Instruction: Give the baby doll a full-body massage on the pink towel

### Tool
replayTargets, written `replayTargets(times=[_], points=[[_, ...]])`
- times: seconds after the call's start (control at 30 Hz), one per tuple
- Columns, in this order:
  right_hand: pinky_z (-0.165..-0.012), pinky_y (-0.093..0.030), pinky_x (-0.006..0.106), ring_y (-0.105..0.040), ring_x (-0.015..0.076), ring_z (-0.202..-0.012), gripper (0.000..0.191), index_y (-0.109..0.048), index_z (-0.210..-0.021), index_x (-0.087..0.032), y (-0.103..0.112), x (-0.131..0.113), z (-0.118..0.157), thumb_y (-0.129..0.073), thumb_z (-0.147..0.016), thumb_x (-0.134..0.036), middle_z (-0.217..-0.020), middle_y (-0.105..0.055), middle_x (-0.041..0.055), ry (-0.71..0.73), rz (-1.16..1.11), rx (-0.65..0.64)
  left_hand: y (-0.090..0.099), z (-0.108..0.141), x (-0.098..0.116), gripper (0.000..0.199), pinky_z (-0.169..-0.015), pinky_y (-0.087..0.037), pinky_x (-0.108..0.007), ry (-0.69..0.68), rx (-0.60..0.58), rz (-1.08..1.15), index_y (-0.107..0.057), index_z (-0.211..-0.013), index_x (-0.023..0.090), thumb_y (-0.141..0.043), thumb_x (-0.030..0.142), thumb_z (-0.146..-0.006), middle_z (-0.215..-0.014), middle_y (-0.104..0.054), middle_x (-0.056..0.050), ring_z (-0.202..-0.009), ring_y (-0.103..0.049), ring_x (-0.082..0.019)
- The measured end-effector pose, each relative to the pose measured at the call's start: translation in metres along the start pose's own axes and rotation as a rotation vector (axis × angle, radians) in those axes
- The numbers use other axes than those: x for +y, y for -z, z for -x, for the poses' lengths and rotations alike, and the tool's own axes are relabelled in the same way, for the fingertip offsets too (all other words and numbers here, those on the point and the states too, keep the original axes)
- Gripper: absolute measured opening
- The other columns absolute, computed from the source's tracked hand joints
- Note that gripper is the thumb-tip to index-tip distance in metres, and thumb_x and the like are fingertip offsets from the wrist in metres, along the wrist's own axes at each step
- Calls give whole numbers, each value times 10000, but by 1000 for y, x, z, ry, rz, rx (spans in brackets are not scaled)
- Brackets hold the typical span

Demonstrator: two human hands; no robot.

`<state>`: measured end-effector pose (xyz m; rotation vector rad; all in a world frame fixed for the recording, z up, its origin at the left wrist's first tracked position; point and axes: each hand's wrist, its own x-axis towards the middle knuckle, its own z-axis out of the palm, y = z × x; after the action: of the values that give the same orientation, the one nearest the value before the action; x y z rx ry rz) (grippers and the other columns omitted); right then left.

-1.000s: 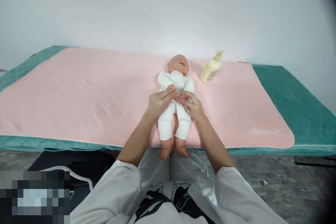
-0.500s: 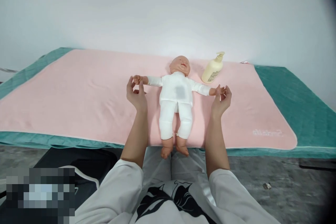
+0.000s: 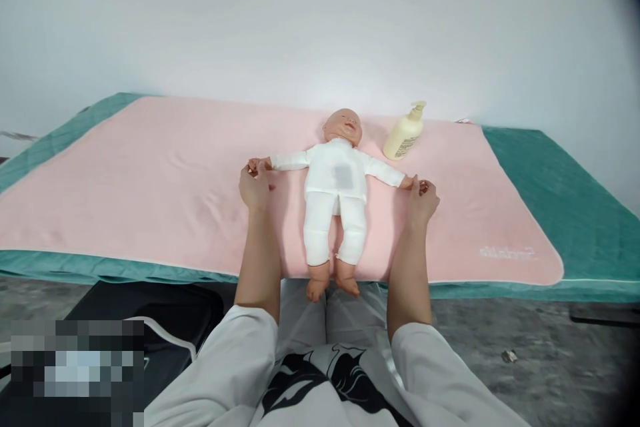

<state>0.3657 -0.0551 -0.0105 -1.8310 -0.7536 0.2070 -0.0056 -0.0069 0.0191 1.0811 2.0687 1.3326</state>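
A baby doll (image 3: 336,170) with a white cloth body lies face up, its arms spread wide and its feet toward me. The doll's hand on the left side is pinched in my left hand (image 3: 255,185). On the other side, my right hand (image 3: 424,199) has its fingers closed round the doll's other hand. Beneath the doll is a pink mat (image 3: 175,180). A cream pump bottle (image 3: 403,136) lies tilted in view, just beyond the doll's right-side arm.
Green padded bedding (image 3: 575,193) shows around the pink mat. Behind it rises a pale wall (image 3: 300,27). Below the near edge at the left is a black object (image 3: 165,307) with a white strap or cord. A small scrap (image 3: 509,356) lies on the grey floor.
Both my hands have come down slightly, toward me, and the doll's hands have moved with them. The doll's arms now lie lower, and its body has stayed about where it was.
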Motion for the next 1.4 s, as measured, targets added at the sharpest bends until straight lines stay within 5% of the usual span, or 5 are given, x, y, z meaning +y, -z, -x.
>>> replayTargets(times=[0.33,0.6,0.8,0.97,1.4], points=[[-1070,-509,469,-641,230,-1182,487,-595,-1272,-175,-10,-20,18,-572,-906,-493,-1271,-650,119,293,-338,95,-22,16,4,461,-640,-501,-255,-405,296,185,-602,-1305,243,-687,347,-864,-1220,-711,-97,-907,-702,-177],[-1057,-521,501,-703,222,-1063,291,-659,-1154,-226,-29,-27,55,-600,-917,-384,-1112,-740,86,793,-254,-3,-41,59,19,450,-513,-404,-238,-647,83,210,-658,-1264,268,-734,384,-835,-1101,-750,-24,-458,-420,-31],[-1046,-555,492,-747,192,-982,147,-679,-1043,-245,-40,-30,65,-584,-939,-286,-1001,-785,46,1112,-206,-217,-51,60,16,282,-543,-509,-223,-999,-18,113,-731,-1117,241,-694,397,-885,-878,-792,-7,-558,-644,-94],[-974,-625,437,-722,198,-1052,149,-701,-1047,-263,-43,-33,68,-601,-938,-272,-1070,-746,63,1135,-261,-311,-48,57,22,236,-831,-622,-264,-1323,-238,21,-741,-1106,209,-546,258,-983,-1139,-772,-48,-1024,-747,-157],[-913,-646,372,-700,198,-1052,217,-667,-1129,-260,-40,-37,74,-581,-935,-218,-1106,-666,91,1149,-188,-321,-49,59,21,254,-817,-627,-249,-1399,-286,26,-742,-1135,232,-550,192,-973,-1115,-778,-40,-997,-756,-143]])
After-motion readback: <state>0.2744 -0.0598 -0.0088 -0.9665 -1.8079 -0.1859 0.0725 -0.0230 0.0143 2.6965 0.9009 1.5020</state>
